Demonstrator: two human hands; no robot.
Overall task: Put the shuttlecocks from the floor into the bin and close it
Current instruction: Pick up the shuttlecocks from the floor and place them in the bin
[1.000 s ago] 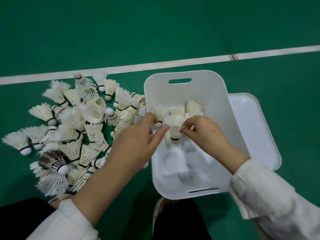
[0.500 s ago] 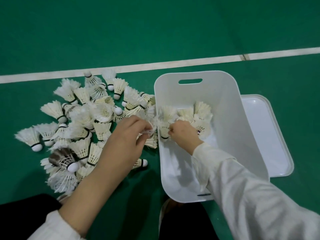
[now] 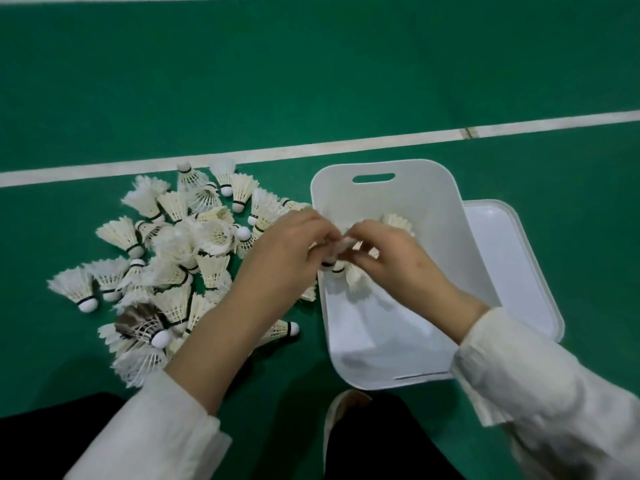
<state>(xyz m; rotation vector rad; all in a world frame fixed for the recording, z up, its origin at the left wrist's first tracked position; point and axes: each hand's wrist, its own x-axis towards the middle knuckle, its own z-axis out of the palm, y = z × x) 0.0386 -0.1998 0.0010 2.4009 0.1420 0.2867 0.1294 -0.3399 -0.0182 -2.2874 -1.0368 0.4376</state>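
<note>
Many feathery cone-shaped shuttlecocks [image 3: 212, 269] lie beside the smooth, round-cornered plastic bin [image 3: 417, 197].

Floor: shuttlecock pile [image 3: 180, 258] left, bin [image 3: 433, 209] right, the two just beside each other. Lid [image 3: 512, 271] right of bin, touching it. Court line [image 3: 311, 148] behind both. Few shuttlecocks in bin [image 3: 398, 223], far half. Left hand [image 3: 287, 251] and right hand [image 3: 391, 258] meet over bin's left wall, held shuttlecock [image 3: 341, 245] pinched between them. Shoe [image 3: 341, 407] before bin
</note>
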